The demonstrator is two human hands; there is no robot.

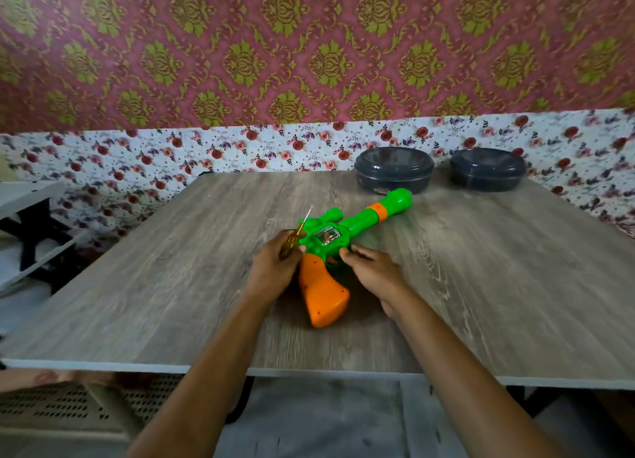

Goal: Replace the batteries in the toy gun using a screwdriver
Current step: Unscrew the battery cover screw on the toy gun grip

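A green and orange toy gun (347,237) lies flat on the wooden table (171,285), its barrel pointing to the far right and its orange stock towards me. My left hand (275,268) grips a small screwdriver (297,236) with a yellow handle; its thin metal shaft points up and away. The left thumb touches the gun's green body. My right hand (372,268) rests at the gun's right side by the trigger, fingers relaxed and touching the green body.
Two dark round lidded containers (395,169) (488,168) stand at the table's far edge, just beyond the gun's muzzle. A white side table (27,196) stands to the left. The table's near edge runs close to me, above a perforated seat (68,409).
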